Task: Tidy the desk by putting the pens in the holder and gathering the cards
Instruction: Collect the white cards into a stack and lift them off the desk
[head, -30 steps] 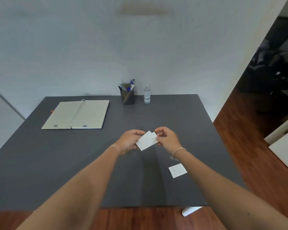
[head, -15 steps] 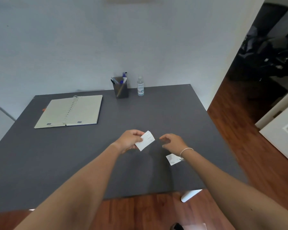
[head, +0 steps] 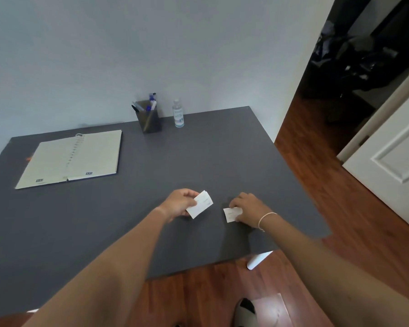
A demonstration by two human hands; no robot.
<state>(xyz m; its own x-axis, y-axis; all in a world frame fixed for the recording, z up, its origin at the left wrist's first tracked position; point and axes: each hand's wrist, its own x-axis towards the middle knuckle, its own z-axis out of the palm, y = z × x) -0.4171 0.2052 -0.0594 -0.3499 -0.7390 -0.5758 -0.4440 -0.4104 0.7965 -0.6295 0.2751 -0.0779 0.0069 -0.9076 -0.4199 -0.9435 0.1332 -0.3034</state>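
Cards are split between the two hands above the near right part of the grey desk (head: 104, 220). A small stack of white cards (head: 200, 204) is pinched at its left end by the left hand (head: 178, 204), thumb on top and fingers curled beneath, so the stack juts out to the right and tilts a little off the desk surface. Just beside it to the right, with a narrow strip of bare desk between, a single white card (head: 230, 214) lies on the desk under the fingertips of the right hand (head: 248, 210); that hand is curled down over the card's right edge, touching it, though whether it has truly gripped the card cannot be told. A thin pale band circles the right wrist.

Well apart, at the far edge by the wall, the dark pen holder (head: 149, 120) stands upright with several pens (head: 149, 105) in it. A small clear bottle (head: 178, 113) stands just beside the holder on its right. An open spiral notebook (head: 71, 159) lies flat at the far left.
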